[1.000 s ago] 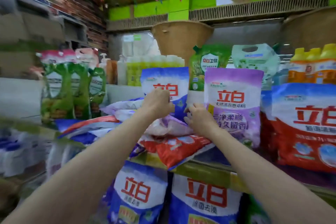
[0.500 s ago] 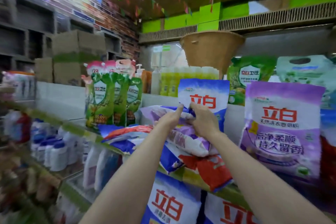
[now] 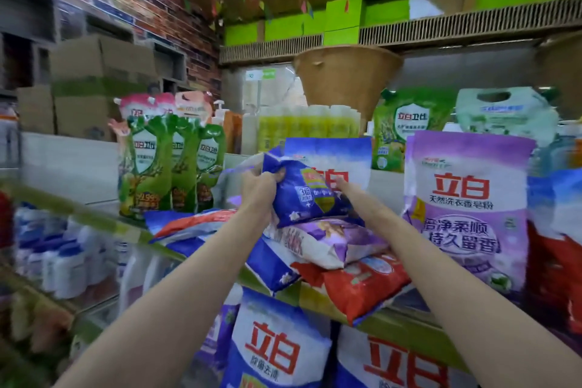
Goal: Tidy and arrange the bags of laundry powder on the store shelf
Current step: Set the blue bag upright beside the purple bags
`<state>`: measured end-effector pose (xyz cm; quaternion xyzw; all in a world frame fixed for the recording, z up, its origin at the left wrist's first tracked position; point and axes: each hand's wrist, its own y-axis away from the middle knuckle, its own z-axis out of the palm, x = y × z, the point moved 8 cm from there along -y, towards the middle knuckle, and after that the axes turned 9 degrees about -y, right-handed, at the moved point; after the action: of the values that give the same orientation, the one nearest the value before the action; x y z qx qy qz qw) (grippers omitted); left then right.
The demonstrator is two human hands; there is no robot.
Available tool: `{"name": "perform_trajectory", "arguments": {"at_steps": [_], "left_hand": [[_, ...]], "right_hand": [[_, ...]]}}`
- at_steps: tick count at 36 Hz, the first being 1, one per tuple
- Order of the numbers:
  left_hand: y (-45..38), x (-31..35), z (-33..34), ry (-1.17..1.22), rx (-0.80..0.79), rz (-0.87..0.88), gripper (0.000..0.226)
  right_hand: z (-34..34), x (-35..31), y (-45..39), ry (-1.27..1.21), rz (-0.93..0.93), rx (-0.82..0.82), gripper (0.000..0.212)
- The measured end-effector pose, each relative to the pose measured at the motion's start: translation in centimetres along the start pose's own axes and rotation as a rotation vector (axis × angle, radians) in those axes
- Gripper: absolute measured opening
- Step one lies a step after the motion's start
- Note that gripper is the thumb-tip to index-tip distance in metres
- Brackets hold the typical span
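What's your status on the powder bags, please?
Left hand grips blue bag, lifted off the pile. Right hand behind it, grip hidden. Purple bag and red bag lie flat beneath, overhanging the shelf edge.

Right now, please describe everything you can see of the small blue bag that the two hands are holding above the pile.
The small blue bag is a soft, glossy plastic pouch, dark blue with white print, a yellow and red label and a small white flower. It is crumpled and tilted, its top corner up to the left. The left hand grips its upper left end; the right hand is mostly hidden behind its right side. Its lower edge rests on the lying purple bag, in front of the upright blue and white bag.
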<state>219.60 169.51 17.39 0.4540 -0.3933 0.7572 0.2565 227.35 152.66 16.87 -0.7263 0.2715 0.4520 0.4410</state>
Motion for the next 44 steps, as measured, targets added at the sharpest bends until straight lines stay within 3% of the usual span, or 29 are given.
{"name": "perform_trajectory", "arguments": {"at_steps": [5,10,14,16,18,21,23,25,27,30,34,36,39,42,44], "left_hand": [[0.0,3.5,1.4,-0.014,-0.281,0.133,0.028],[-0.3,3.9,1.3,-0.075,-0.409,0.160,0.031],[-1.8,4.3,0.7,-0.258,-0.298,0.199,0.024],[-3.3,3.6,-0.1,-0.435,-0.201,0.205,0.033],[-4.6,2.5,-0.7,-0.602,-0.141,0.164,0.037],[-5.4,2.0,-0.3,-0.558,-0.121,0.091,0.045],[-5.5,2.2,0.6,-0.510,-0.140,0.062,0.059],[-4.9,2.1,1.7,-0.631,-0.208,0.062,0.052],[-3.6,1.6,2.5,-0.852,-0.316,0.085,0.026],[-2.0,0.4,2.3,-1.263,-0.421,0.120,0.012],[-1.7,-0.7,0.7,-1.475,-0.361,0.131,0.038],[-1.7,-0.6,0.3,-1.508,-0.288,0.146,0.035],[-1.1,0.6,0.0,-1.617,-0.172,0.212,0.022],[-0.3,1.0,-0.8,-1.705,-0.134,0.181,0.041],[0.3,0.4,-1.9,-1.697,-0.171,0.060,0.047]], "right_hand": [[-0.7,2.2,-0.5,-0.188,0.164,-0.027,0.027],[-0.9,2.8,-1.2,-0.326,0.178,-0.087,0.030],[-1.2,2.9,-1.4,-0.309,0.152,-0.027,0.023],[-1.5,2.5,-1.9,-0.305,0.073,0.092,0.035],[-2.2,1.9,-2.2,-0.131,-0.032,0.270,0.041],[-2.8,1.1,-2.5,0.119,-0.094,0.476,0.042],[-2.9,0.9,-3.1,0.242,-0.088,0.526,0.044],[-3.1,2.1,-4.6,0.448,0.005,0.496,0.057],[-3.7,4.9,-5.6,0.668,0.235,0.418,0.078],[-4.7,7.7,-5.4,0.748,0.403,0.323,0.097],[-4.4,6.8,-3.0,0.784,0.457,0.210,0.069],[-4.4,7.1,-2.0,0.728,0.513,0.123,0.060],[-4.4,7.2,-0.7,0.621,0.554,0.074,0.057],[-4.1,7.3,0.2,0.538,0.562,0.068,0.055],[-4.1,7.0,0.4,0.535,0.531,0.107,0.052]]}}
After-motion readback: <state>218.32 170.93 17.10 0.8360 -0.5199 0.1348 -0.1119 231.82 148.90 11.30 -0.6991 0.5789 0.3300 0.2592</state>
